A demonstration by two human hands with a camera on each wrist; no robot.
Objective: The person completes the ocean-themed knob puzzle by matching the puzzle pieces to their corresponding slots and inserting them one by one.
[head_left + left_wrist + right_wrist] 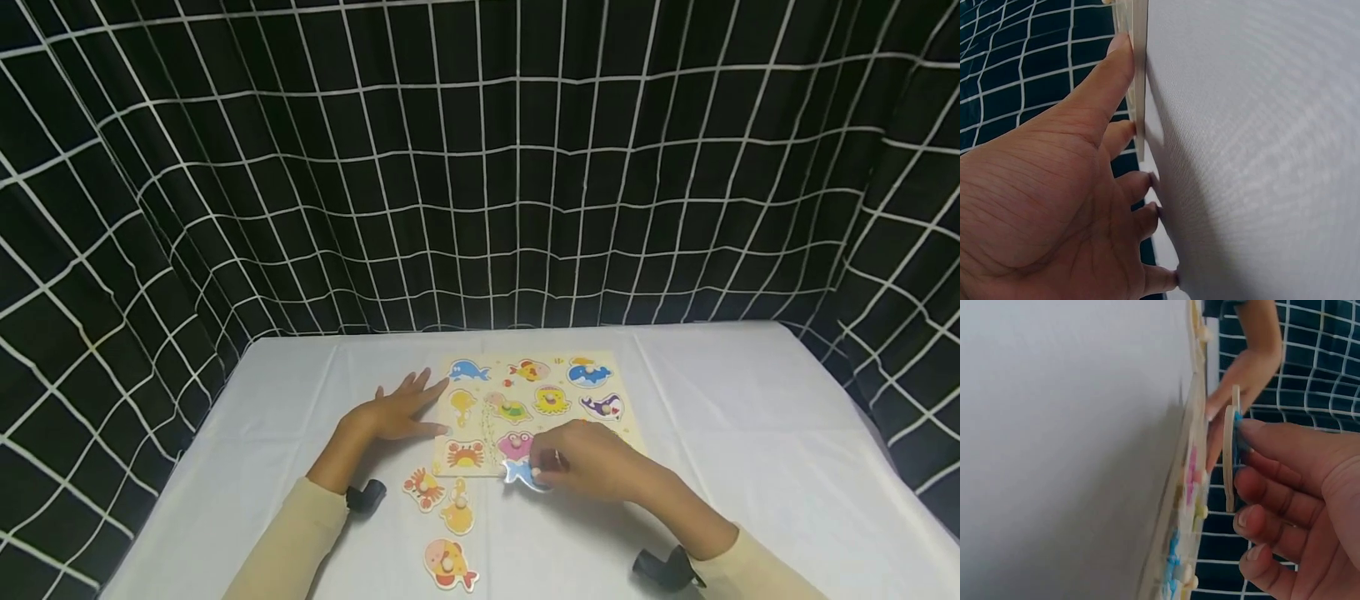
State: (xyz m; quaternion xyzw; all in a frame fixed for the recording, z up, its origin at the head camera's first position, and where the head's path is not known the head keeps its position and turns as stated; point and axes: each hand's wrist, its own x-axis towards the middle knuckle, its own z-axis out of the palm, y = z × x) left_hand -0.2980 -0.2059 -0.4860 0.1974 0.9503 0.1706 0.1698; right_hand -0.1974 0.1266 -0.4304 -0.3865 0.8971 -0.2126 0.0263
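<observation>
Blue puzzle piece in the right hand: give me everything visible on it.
The blue puzzle piece is a thin, flat, wood-like cutout with a blue-and-white printed face and a pale plain edge. The right hand pinches it between thumb and fingers, holding it tilted off the white table, just over the near edge of the puzzle board. Its exact animal shape is partly hidden by the fingers.

Black grid-lined curtain [480,167] behind white-clothed table [750,433].

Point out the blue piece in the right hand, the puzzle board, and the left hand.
blue piece [519,473], head view, its exposed left part
puzzle board [486,419], head view, bare middle area
left hand [390,411], head view, back of hand
</observation>
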